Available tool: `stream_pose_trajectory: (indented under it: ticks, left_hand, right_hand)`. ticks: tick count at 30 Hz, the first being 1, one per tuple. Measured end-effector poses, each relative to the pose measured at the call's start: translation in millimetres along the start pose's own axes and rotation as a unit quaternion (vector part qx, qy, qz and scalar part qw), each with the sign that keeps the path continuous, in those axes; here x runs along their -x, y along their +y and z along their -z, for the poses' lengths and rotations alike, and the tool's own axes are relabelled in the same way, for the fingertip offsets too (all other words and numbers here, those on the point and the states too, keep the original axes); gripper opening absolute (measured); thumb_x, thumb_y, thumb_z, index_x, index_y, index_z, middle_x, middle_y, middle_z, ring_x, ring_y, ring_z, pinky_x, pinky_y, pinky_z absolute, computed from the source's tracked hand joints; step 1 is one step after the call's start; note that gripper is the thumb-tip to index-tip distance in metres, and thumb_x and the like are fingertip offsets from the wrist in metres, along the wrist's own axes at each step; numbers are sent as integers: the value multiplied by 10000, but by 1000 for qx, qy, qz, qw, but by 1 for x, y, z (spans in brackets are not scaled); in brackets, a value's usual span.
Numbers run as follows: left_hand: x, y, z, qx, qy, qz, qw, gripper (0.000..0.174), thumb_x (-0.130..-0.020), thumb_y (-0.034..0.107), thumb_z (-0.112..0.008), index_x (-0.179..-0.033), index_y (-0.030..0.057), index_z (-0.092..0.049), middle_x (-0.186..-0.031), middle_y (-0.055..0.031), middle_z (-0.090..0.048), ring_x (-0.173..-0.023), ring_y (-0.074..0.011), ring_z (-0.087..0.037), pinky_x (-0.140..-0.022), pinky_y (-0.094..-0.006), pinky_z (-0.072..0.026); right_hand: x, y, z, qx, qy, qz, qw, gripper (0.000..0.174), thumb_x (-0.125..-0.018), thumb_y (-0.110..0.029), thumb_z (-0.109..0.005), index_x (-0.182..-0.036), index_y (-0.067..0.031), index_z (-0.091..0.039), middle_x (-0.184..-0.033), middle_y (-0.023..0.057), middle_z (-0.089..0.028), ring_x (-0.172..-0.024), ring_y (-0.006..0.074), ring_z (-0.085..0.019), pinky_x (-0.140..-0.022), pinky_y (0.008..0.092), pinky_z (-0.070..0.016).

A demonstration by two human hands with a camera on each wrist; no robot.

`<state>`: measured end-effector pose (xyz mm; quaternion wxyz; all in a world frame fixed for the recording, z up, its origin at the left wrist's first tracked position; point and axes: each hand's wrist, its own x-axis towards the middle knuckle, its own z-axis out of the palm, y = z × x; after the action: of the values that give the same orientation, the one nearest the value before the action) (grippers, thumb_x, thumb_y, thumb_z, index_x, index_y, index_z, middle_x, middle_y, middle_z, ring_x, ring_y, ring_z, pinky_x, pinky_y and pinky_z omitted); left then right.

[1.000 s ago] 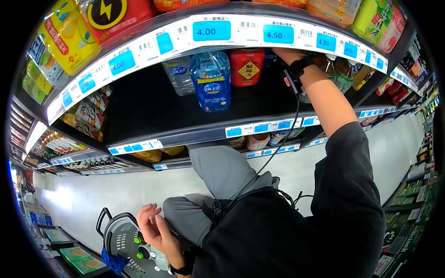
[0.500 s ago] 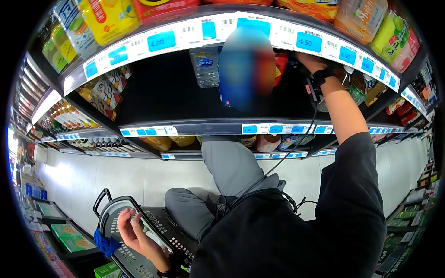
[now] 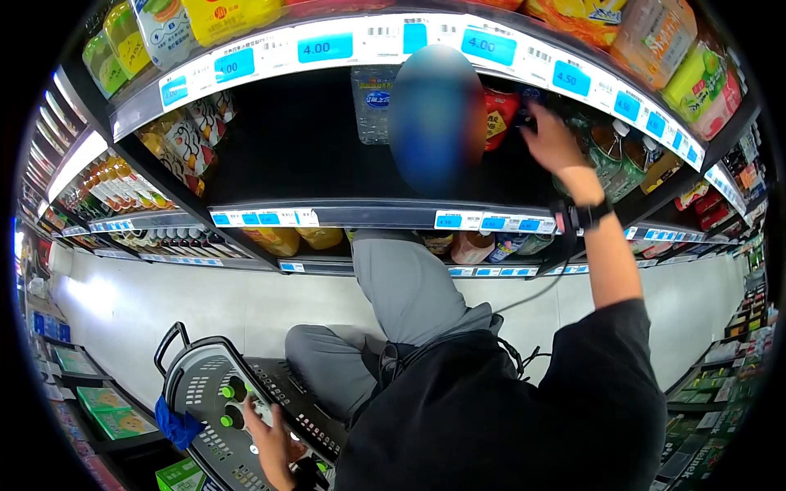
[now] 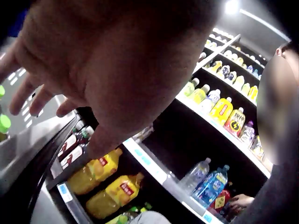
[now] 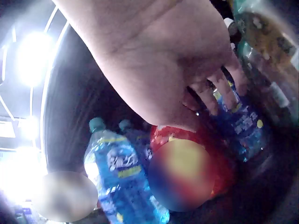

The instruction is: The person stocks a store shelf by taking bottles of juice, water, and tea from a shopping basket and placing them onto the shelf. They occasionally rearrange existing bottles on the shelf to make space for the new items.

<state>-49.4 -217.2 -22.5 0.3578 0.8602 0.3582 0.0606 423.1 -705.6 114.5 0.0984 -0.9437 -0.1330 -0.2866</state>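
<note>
My right hand [image 3: 557,147] is inside the middle shelf, its fingers loosely bent and spread. In the right wrist view the fingers hang over the top of a dark blue-labelled bottle [image 5: 245,130], overlapping it. Beside it stands a red bottle [image 5: 224,170] with a yellow label, then a bottle of bright blue liquid [image 5: 124,165]. A clear bottle [image 3: 372,114] is farther left. My left hand [image 3: 270,442] is over a grey shopping basket [image 3: 209,385], fingers apart and holding nothing; its palm [image 4: 103,70] fills much of the left wrist view. Green-capped bottles [image 3: 232,391] lie in the basket.
A shelf edge with price tags [image 3: 323,47] runs above the right hand. Green bottles [image 3: 606,155] stand right of it. The lower shelf holds large yellow bottles [image 3: 274,239]. A cable [image 3: 532,295] hangs from the right wrist. A blue cloth [image 3: 176,425] hangs on the basket.
My right hand, earlier partly hidden under the upper shelf edge, has come lower and shows whole. My left hand has shifted down over the basket. The head view has turned a little.
</note>
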Motion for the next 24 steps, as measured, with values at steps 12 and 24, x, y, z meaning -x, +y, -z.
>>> stream_pose_trajectory:
  ticks: [12, 24]
  left_hand:
    - [16, -31, -59, 44, -29, 66, 996, 814, -901, -84, -504, -1518, 40, 12, -1392, -269, -413, -1201, -310, -513, -985, -353, -430]
    - [7, 14, -23, -66, -14, 68, 995, 775, -902, 122, -611, -1465, -70, -114, -1274, -368, -433, -1145, -490, -492, -949, -447, -436]
  right_hand:
    - [56, -160, 25, -143, -32, 146, 978, 129, -822, -131, -676, -941, -88, -653, -666, 84, -631, -594, 279, -625, -536, 366, -479]
    - [78, -297, -46, -327, -177, 265, 889, 259, -803, 17, -640, -1061, 3, -622, -964, 141, -601, -882, 275, -575, -798, 359, -460]
